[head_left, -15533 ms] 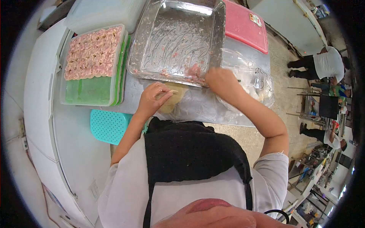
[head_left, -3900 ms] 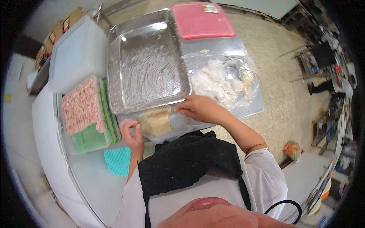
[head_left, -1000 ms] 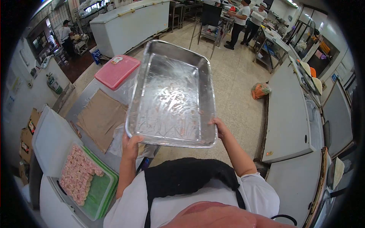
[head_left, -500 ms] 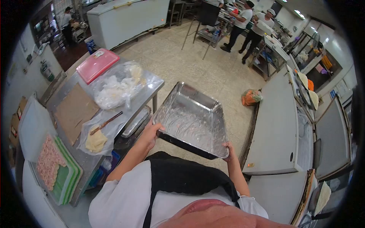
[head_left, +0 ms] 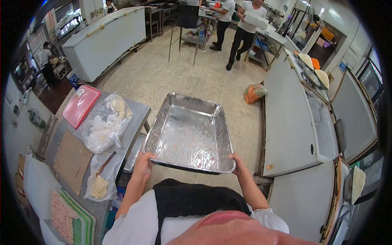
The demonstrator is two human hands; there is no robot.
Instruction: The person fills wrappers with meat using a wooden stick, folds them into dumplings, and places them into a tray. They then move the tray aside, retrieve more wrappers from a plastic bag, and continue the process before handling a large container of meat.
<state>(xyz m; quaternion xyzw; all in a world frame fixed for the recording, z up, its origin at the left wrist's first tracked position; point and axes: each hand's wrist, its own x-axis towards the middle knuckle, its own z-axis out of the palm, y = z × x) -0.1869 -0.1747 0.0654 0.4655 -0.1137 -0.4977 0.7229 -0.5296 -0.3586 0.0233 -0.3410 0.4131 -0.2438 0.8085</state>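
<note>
A deep rectangular metal pan is held out in front of my body, smeared inside with bits of food residue. My left hand grips its near left corner, thumb over the rim. At the near right corner my right hand is closed on the rim, its fingers partly hidden under the pan. On the steel table to my left lie a plastic bag of pale dough-like sheets, a brown stick-like utensil on a plastic sheet, and a pink-lidded container.
A green-and-white striped stack with pinkish filling sits at the lower left. White chest freezers stand ahead and at right, the latter with its lid up. A bag of carrots rests on the floor. A co-worker walks ahead carrying something white.
The pan has shifted slightly left and levelled in my hands, both still gripping it. My view has turned right. A co-worker has come nearer with the white object.
</note>
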